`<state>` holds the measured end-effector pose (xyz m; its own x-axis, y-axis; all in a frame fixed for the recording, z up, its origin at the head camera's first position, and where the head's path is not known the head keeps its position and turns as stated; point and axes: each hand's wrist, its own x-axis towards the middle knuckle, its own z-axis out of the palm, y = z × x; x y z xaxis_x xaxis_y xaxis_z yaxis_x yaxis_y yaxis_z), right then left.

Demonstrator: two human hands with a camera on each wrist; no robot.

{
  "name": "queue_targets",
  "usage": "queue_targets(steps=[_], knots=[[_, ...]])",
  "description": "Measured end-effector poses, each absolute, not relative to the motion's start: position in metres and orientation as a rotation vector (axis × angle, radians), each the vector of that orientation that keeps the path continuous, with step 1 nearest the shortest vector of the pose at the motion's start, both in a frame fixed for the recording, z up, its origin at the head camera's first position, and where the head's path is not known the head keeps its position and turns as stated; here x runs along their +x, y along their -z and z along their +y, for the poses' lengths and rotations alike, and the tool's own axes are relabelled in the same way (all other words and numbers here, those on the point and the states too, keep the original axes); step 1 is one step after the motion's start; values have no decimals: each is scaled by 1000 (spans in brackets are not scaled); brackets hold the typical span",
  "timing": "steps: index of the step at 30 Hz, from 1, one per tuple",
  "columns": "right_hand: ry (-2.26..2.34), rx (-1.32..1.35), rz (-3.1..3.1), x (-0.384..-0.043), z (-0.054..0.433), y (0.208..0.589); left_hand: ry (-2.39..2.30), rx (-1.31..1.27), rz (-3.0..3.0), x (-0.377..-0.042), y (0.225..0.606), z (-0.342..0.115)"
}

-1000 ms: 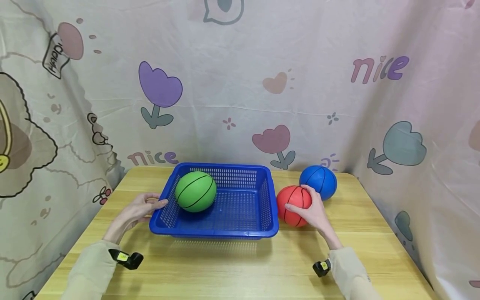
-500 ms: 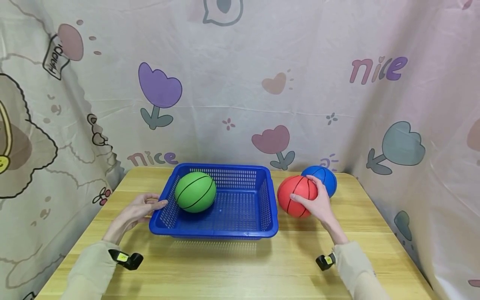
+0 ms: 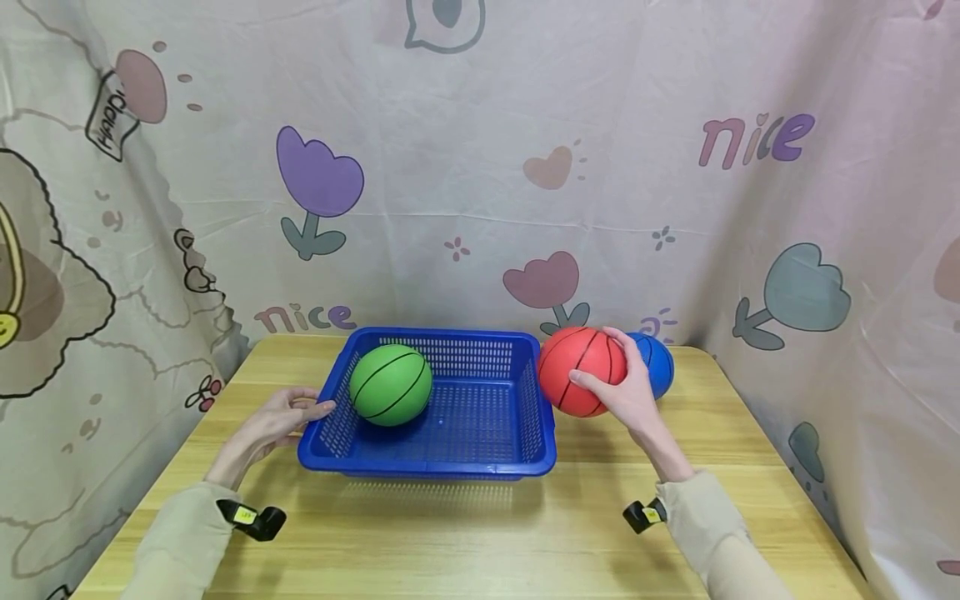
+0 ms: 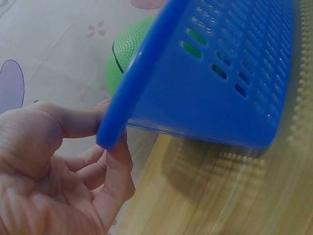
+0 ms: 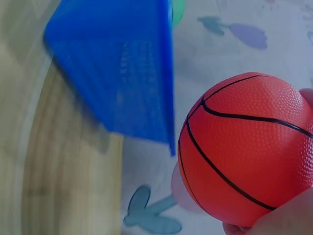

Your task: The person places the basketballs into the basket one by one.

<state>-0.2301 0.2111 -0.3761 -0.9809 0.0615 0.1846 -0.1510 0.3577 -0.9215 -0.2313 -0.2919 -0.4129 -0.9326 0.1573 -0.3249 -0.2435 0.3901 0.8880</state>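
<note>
My right hand (image 3: 632,393) grips a small red basketball (image 3: 576,377) from its right side, thumb in front and fingers over the top. The ball is lifted off the table beside the right rim of a blue plastic basket (image 3: 427,467). In the right wrist view the red basketball (image 5: 244,152) fills much of the right half. With my left hand (image 3: 273,423) I pinch the basket's left rim; in the left wrist view the thumb lies over the rim (image 4: 142,73) and the fingers beneath. Inside the basket, on the left, sits a green basketball (image 3: 392,385).
A blue basketball (image 3: 654,365) lies at the table's back right, partly hidden behind my right hand and the red ball. The wooden table (image 3: 450,542) ends at the back against a patterned curtain (image 3: 450,167).
My right hand has raised the red basketball off the table, then carried it left toward the basket's right rim. The left hand, basket and green ball have stayed in place.
</note>
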Motion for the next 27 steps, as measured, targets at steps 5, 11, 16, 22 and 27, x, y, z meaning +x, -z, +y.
queue_targets(steps=[5, 11, 16, 22, 27], knots=[[-1729, 181, -2437, -232, 191, 372, -1544, -68, 2304, -232, 413, -292], [-1858, 249, -2418, -232, 166, 375, -1552, -56, 2297, -231, 413, -292], [-1945, 259, -2422, -231, 145, 378, -1562, -62, 2288, -232, 413, -292], [-1924, 306, -2498, -231, 121, 383, -1552, -53, 2300, -231, 413, -292], [-1918, 298, -2568, -233, 105, 392, -1552, -52, 2301, -231, 413, -292]])
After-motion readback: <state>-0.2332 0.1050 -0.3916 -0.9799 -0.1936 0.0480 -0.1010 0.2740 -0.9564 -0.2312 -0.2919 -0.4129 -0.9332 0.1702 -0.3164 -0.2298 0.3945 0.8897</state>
